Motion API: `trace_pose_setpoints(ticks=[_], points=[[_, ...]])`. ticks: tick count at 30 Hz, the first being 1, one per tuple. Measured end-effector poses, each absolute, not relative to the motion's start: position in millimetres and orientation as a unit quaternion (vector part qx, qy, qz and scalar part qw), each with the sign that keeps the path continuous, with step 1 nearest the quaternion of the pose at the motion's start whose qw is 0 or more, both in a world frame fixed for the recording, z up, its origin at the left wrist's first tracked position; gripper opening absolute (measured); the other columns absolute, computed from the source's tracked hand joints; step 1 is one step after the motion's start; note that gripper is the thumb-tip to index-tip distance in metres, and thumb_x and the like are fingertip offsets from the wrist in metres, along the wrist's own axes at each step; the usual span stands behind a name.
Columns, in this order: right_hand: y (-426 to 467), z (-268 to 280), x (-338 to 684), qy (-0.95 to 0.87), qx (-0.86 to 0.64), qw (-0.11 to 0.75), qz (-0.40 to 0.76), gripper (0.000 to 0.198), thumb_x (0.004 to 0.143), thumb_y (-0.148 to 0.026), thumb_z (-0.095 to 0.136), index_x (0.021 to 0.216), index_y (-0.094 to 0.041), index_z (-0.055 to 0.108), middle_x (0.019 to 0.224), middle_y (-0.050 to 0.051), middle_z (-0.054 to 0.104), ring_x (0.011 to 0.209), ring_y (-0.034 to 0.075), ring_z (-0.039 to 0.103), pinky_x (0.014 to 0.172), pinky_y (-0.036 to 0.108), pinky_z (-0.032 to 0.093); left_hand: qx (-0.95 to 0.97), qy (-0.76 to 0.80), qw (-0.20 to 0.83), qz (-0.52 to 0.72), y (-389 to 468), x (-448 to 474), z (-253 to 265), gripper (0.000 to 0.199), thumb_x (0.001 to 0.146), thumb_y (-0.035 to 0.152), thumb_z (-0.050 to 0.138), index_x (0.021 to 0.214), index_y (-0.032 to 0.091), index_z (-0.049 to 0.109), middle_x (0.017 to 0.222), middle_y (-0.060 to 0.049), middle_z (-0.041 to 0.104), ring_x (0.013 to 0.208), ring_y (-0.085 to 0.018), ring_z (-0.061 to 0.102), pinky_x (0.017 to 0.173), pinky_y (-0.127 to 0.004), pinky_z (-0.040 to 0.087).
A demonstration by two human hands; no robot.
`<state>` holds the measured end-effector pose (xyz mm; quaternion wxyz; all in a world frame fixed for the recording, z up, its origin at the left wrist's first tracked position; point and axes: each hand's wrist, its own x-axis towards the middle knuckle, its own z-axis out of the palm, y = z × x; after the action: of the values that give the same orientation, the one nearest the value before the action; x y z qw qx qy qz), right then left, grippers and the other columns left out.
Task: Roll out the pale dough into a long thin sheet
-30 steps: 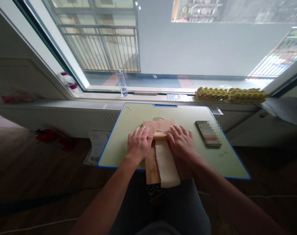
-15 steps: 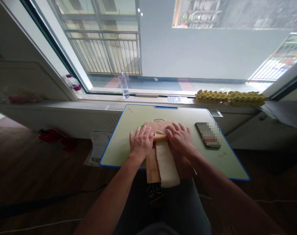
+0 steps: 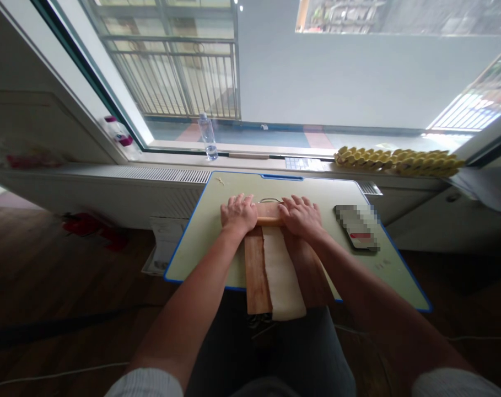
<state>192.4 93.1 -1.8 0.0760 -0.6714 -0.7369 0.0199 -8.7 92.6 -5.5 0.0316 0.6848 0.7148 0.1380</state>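
A wooden rolling pin (image 3: pixel 270 221) lies crosswise over the far end of a long strip of dough (image 3: pixel 282 275). My left hand (image 3: pixel 238 212) rests its palm on the pin's left end, fingers stretched forward and slightly apart. On the right end lies the palm of my right hand (image 3: pixel 302 215), its fingers also extended. Both palms hide the pin's ends. Under the dough is a wooden cutting board (image 3: pixel 257 270) with a metal handle loop (image 3: pixel 269 200) at its far edge. The near end of the dough hangs slightly past the board's front edge.
The board sits on a small light-green table (image 3: pixel 204 242) with a blue rim. A phone (image 3: pixel 357 229) lies to the right. Along the windowsill stand a clear bottle (image 3: pixel 208 138), a purple-capped bottle (image 3: pixel 118 131) and yellow egg trays (image 3: pixel 399 160).
Both hands have moved the rolling pin away from me, toward the far end of the dough. The curled dough end seen beyond the pin earlier no longer shows. My view has shifted slightly.
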Motion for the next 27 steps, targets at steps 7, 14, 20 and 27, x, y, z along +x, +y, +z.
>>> trace_pose_setpoints(ticks=[7,14,20,27], points=[[115.1,0.8,193.9,-0.739,-0.667,0.083,0.044,0.058,0.111,-0.057,0.03,0.155,-0.033,0.059,0.165,0.006,0.052,0.149,0.034,0.044,0.119,0.061,0.038,0.692,0.708,0.064,0.124,120.4,-11.7,-2.1,0.052,0.104,0.041,0.041,0.148,0.03,0.065,0.157,-0.009,0.062,0.138,-0.034,0.056,0.114,-0.057,0.046],[131.0,2.8,194.5,-0.74,-0.664,0.087,0.066,0.055,0.109,-0.054,0.034,0.149,-0.032,0.064,0.158,0.009,0.059,0.141,0.035,0.051,0.115,0.058,0.042,0.69,0.714,0.083,0.092,138.1,-10.8,2.1,0.049,0.103,0.04,0.039,0.141,0.03,0.07,0.153,-0.01,0.064,0.133,-0.035,0.058,0.112,-0.057,0.048],[151.7,2.0,194.1,-0.723,-0.678,0.09,0.1,0.054,0.107,-0.053,0.038,0.146,-0.029,0.067,0.156,0.011,0.06,0.141,0.036,0.053,0.116,0.059,0.041,0.681,0.722,0.087,0.081,152.2,-10.0,4.4,0.046,0.104,0.036,0.037,0.13,0.027,0.074,0.146,-0.012,0.067,0.131,-0.033,0.06,0.108,-0.054,0.05],[161.6,-0.5,193.5,-0.717,-0.683,0.098,0.099,0.052,0.107,-0.051,0.041,0.141,-0.027,0.071,0.15,0.011,0.065,0.139,0.035,0.054,0.116,0.054,0.041,0.675,0.727,0.088,0.095,156.3,-9.8,4.6,0.045,0.105,0.037,0.038,0.129,0.026,0.074,0.144,-0.014,0.068,0.13,-0.033,0.06,0.108,-0.053,0.051]])
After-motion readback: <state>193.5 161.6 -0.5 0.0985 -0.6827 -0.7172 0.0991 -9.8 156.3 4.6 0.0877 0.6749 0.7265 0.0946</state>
